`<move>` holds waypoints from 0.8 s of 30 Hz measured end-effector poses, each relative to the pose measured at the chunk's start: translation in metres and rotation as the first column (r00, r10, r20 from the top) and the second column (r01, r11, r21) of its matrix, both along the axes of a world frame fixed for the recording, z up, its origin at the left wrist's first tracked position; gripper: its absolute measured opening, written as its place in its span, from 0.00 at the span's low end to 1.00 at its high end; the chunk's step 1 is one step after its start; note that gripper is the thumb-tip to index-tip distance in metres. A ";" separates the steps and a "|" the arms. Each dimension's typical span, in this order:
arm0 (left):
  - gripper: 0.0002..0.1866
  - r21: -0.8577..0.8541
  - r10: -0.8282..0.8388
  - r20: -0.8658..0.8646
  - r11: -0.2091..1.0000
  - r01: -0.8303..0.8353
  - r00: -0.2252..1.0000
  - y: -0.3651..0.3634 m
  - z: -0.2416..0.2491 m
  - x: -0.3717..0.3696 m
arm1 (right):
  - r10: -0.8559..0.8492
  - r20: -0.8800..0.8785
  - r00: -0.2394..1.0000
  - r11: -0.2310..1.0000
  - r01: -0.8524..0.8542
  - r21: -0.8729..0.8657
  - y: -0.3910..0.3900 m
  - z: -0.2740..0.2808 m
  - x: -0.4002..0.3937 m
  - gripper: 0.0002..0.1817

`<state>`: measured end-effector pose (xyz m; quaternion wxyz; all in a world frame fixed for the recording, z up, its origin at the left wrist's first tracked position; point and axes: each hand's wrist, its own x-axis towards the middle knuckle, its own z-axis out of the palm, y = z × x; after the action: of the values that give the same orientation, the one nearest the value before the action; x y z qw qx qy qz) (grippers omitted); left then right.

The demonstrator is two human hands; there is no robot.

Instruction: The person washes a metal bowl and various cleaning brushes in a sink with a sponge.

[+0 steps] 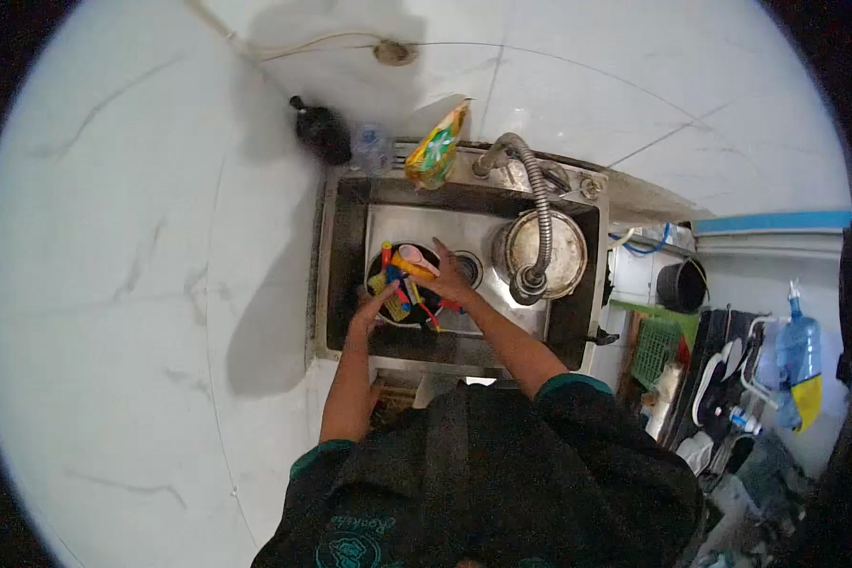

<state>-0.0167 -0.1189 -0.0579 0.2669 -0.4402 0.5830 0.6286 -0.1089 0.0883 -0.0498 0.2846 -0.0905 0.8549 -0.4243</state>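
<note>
A dark round bowl point(381, 260) sits in the steel sink point(350, 237), full of several colourful plastic utensils point(402, 284). My right hand point(445, 276) reaches over the bowl and grips a bunch of these utensils, with a yellow and pink handle point(409, 259) sticking out to the left. My left hand point(377, 305) rests at the bowl's near left side, fingers touching the utensils; whether it grips any is unclear.
A flexible metal faucet point(537, 204) arcs over a round metal pot point(568, 248) at the sink's right. A yellow-green soap pouch point(435, 150), a clear bottle point(371, 147) and a dark bottle point(320, 128) stand behind the sink. Shelves with clutter point(729, 379) lie right.
</note>
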 end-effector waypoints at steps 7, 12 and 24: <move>0.70 -0.144 0.029 -0.053 0.989 -0.036 0.998 0.023 0.047 -0.009 | 0.105 0.102 0.989 0.994 -0.103 -0.027 -0.011 0.039 0.008 0.56; 0.69 -0.485 -0.179 -0.032 0.863 0.141 0.983 0.018 0.038 -0.006 | -0.046 -0.042 0.998 0.995 0.042 -0.094 -0.015 -0.009 0.030 0.52; 0.57 -0.844 -0.488 0.352 0.203 0.496 0.798 0.048 0.169 -0.048 | -0.162 0.108 0.981 0.849 0.194 -0.491 -0.051 -0.006 0.038 0.45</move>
<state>-0.0644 -0.0709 0.1106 0.1682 -0.3042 0.9340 0.0828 -0.0713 0.0372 -0.0553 0.2377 -0.0679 0.7115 -0.6578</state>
